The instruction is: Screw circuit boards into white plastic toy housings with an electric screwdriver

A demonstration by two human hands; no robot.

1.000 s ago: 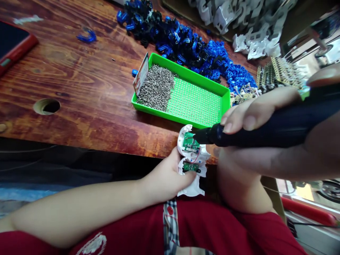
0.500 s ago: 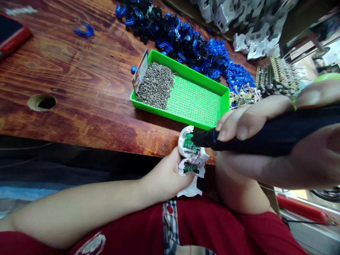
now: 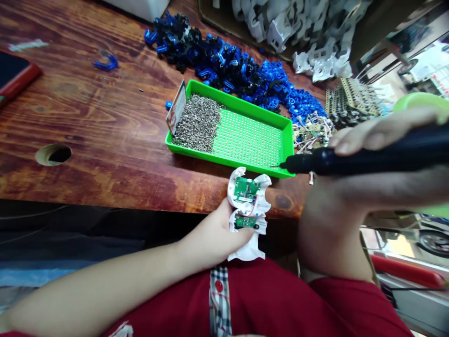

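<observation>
My left hand (image 3: 217, 236) is closed around a white plastic housing (image 3: 248, 213) with two small green circuit boards in it, held at the near edge of the wooden table (image 3: 105, 126). My right hand (image 3: 372, 187) grips a dark electric screwdriver (image 3: 368, 157). Its tip hangs over the near right corner of a green tray (image 3: 252, 135), up and to the right of the housing. A heap of small silver screws (image 3: 198, 122) fills the tray's left end.
Blue and black plastic parts (image 3: 238, 70) lie piled behind the tray, with white housings (image 3: 298, 32) beyond them. Wired circuit boards (image 3: 347, 100) sit at the right. A red-cased phone (image 3: 16, 75) lies far left, and a round hole (image 3: 53, 154) opens in the tabletop.
The screwdriver tip has lifted off the housing's circuit board and moved right and up, over the green tray's corner. My left hand still holds the housing in the same spot.
</observation>
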